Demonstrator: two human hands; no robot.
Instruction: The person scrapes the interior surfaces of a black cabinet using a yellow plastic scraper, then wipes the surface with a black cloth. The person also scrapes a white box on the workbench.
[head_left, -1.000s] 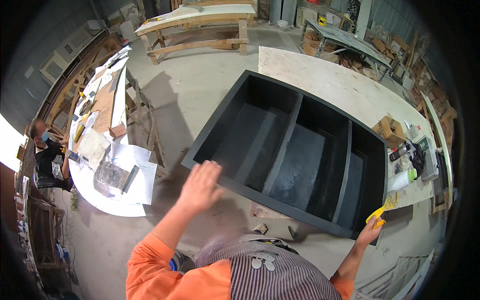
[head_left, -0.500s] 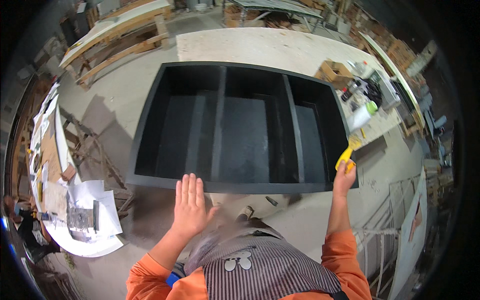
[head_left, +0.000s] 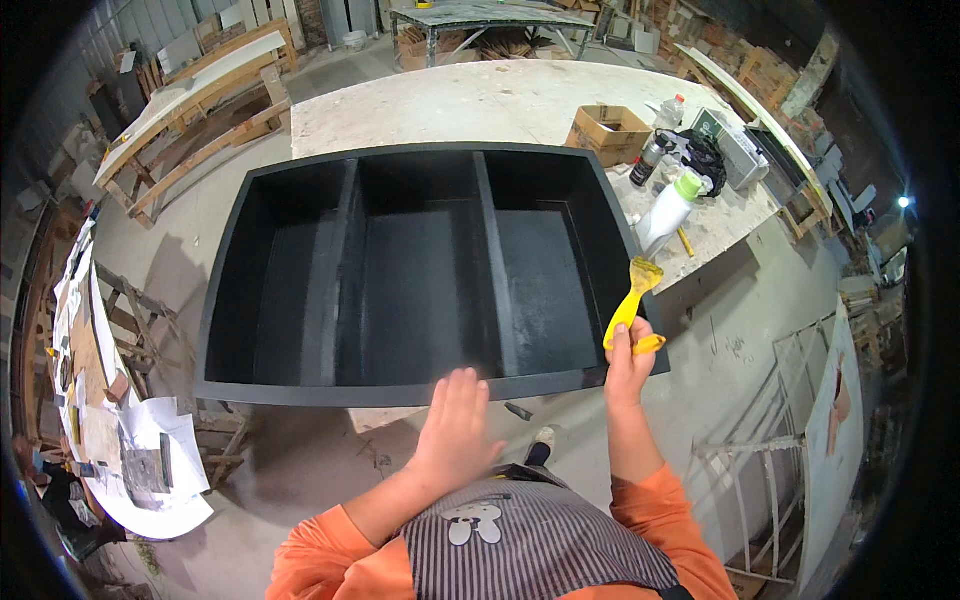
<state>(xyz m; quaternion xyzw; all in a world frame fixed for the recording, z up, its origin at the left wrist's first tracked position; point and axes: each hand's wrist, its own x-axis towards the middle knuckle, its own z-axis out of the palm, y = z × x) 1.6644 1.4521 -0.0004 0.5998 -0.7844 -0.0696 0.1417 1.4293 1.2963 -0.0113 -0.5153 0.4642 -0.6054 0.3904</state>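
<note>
A black cabinet frame [head_left: 340,393] lies across the worktable, its open side up, with two dividers making three compartments. My left hand [head_left: 457,430] is at its near rim, fingers stretched out at the edge and a little blurred. Nothing shows in that hand. Over the frame's near right corner, my right hand [head_left: 629,365] is closed round a yellow scraper [head_left: 628,305], whose broad, stained head points up and away. A second yellow-orange end [head_left: 650,344] sticks out to the right of my fingers; whether it belongs to the same tool I cannot tell.
Right of the frame, the pale worktable [head_left: 430,105] holds a white bottle with a green cap [head_left: 668,215], a dark can [head_left: 648,160], a cardboard box [head_left: 608,133] and a black bag [head_left: 703,160]. A paper-covered bench [head_left: 180,510] stands left; a metal rack [head_left: 770,500] stands right.
The view has shifted, so the frame appears farther left. My left hand has slid rightward along the near rim. The scraper stays in my right hand, its head now above the right side wall.
</note>
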